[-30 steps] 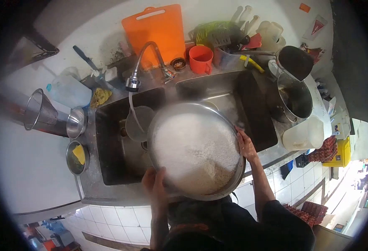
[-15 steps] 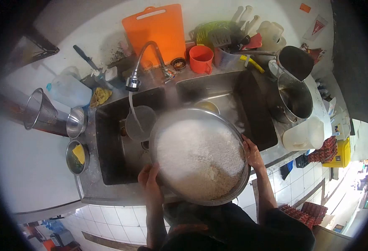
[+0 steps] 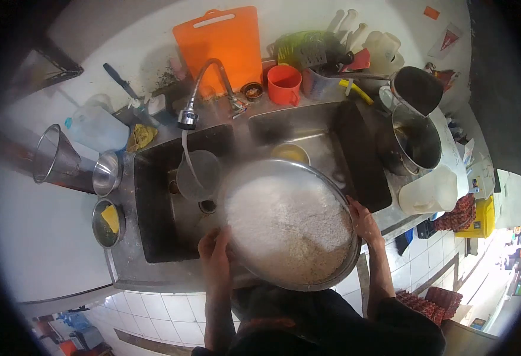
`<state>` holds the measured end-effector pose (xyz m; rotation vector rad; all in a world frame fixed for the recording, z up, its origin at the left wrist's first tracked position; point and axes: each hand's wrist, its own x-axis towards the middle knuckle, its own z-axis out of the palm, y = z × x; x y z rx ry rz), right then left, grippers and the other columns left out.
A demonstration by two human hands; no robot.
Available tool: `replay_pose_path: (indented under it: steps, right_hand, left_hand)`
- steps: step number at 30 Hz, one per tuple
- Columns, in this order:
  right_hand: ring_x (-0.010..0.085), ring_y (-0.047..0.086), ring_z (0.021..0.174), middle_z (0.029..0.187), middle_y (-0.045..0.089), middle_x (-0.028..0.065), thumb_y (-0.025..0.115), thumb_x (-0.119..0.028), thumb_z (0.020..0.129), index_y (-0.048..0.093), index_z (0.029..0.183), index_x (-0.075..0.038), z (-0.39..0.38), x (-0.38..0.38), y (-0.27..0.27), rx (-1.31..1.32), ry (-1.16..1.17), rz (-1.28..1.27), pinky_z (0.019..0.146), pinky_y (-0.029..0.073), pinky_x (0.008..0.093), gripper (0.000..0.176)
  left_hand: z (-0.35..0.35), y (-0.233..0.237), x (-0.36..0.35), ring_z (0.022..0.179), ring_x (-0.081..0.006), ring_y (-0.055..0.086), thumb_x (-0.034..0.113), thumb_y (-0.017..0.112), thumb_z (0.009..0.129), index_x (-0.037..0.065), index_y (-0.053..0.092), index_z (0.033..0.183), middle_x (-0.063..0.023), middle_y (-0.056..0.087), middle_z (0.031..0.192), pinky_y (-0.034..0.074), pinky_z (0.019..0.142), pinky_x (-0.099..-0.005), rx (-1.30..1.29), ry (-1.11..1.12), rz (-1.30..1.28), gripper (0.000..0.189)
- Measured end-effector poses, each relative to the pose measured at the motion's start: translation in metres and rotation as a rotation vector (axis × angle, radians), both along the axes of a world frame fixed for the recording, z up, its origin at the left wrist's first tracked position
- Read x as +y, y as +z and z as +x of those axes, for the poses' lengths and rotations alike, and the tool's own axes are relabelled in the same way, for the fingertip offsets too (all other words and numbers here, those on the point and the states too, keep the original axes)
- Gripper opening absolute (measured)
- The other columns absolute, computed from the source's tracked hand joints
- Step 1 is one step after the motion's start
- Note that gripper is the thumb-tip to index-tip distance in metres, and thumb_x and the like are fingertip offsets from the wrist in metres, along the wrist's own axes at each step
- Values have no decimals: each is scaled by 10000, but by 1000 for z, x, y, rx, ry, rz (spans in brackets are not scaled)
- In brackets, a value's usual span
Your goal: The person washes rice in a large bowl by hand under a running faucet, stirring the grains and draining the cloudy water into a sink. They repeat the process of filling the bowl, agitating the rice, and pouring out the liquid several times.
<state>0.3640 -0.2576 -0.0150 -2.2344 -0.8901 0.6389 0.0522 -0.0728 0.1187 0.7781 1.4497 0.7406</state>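
A wide round metal basin (image 3: 344, 274) is held over the front of the double sink, between my two hands. White grains that look like rice (image 3: 290, 219) fill it, whiter at the back and duller near me. My left hand (image 3: 216, 246) is closed on the basin's left rim. On the opposite rim, my right hand (image 3: 364, 219) is closed with its fingers over the edge. Water runs from the faucet (image 3: 187, 118) into a translucent plastic container (image 3: 200, 175) in the left sink bowl (image 3: 153, 237).
A small yellowish bowl (image 3: 292, 153) sits in the right sink bowl (image 3: 361, 160). To the right stand a large pot (image 3: 417, 142) and a plastic jug (image 3: 429, 191). Small metal bowls (image 3: 107, 173) line the left edge. An orange cutting board (image 3: 222, 50) and a red mug (image 3: 284, 85) are behind.
The basin and both hands have shifted slightly right and toward me. More of the small yellowish bowl and the left bowl's drain now shows.
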Motion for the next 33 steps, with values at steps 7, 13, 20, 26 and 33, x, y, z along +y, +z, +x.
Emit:
replay_pose_path:
  steps: [7, 13, 20, 26, 33]
  right_hand:
    - [382, 587, 1170, 1211, 621, 251, 457, -199, 1010, 563, 1313, -47, -3, 3, 18, 21, -42, -136, 986, 457, 412, 355]
    - [371, 568, 1198, 1249, 599, 247, 456, -231, 1010, 560, 1316, -50, 0, 0, 18, 6, -27, -142, 993, 456, 418, 370]
    - [371, 568, 1196, 1247, 606, 235, 455, -228, 1008, 571, 1305, -53, -1, 2, 32, 39, -45, -237, 1003, 455, 412, 364]
    - [369, 560, 1206, 1256, 599, 236, 442, -222, 1010, 564, 1305, -29, 6, -4, 19, -33, 17, -174, 1013, 449, 413, 373]
    - [381, 549, 1210, 1262, 593, 238, 422, -247, 1016, 557, 1314, -37, -2, 1, 34, -36, 4, -212, 1014, 447, 420, 388]
  left_hand:
    - [-6, -30, 7, 615, -60, 538, 238, 700, 879, -3, 651, 967, 9, 603, 754, 400, 530, -204, -61, -43, 173, 261]
    - [2, -25, 13, 596, -36, 560, 221, 689, 884, 27, 670, 954, 13, 641, 761, 385, 468, -197, -99, -46, 162, 207]
    - [2, -34, 17, 596, -49, 595, 212, 679, 892, 26, 670, 992, 1, 657, 775, 414, 451, -196, -101, -31, 175, 211]
    - [7, -9, 21, 590, -46, 593, 215, 668, 899, 36, 666, 956, 3, 649, 763, 410, 451, -192, -223, -186, 88, 188]
    - [2, -24, 19, 557, -57, 574, 230, 676, 893, 49, 651, 922, 17, 633, 738, 398, 450, -205, -96, -129, 99, 186]
